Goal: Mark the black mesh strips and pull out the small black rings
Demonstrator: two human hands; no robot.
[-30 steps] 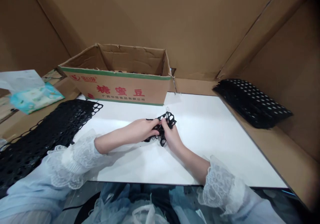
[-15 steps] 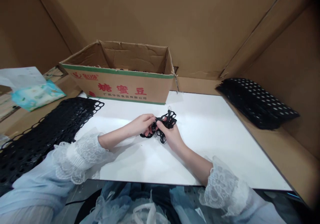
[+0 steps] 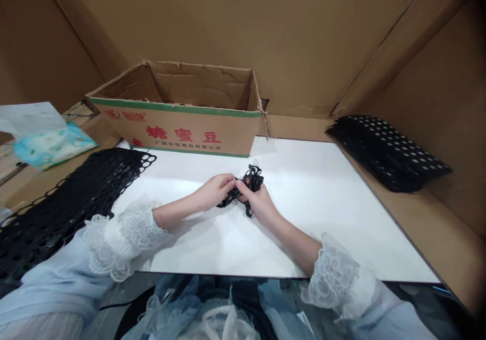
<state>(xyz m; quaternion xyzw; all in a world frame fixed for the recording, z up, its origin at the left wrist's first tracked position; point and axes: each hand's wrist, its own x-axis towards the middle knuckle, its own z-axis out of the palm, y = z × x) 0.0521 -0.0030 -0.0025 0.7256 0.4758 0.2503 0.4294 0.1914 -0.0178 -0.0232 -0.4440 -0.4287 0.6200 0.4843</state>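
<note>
Between my two hands is a crumpled bunch of black netting with round holes [image 3: 253, 176], held just over the white board [image 3: 315, 213]. My left hand [image 3: 217, 190] pinches its left side, fingers closed. My right hand [image 3: 258, 201] grips the right side, thumb pressed on top and close to the left fingertips. Part of the bunch sticks out above the right hand, and a strand hangs below. The middle is hidden by the fingers.
Behind the hands stands an open cardboard box [image 3: 182, 130] with red lettering. Black perforated sheets [image 3: 76, 198] are piled at the left, near a tissue pack [image 3: 56, 145]. A stack of black perforated pieces [image 3: 387, 153] lies at the right. Cardboard walls [image 3: 243, 21] enclose the back.
The black netting has been bunched more tightly between my hands, and its upper part has shifted slightly left. Both hands stay in nearly the same place.
</note>
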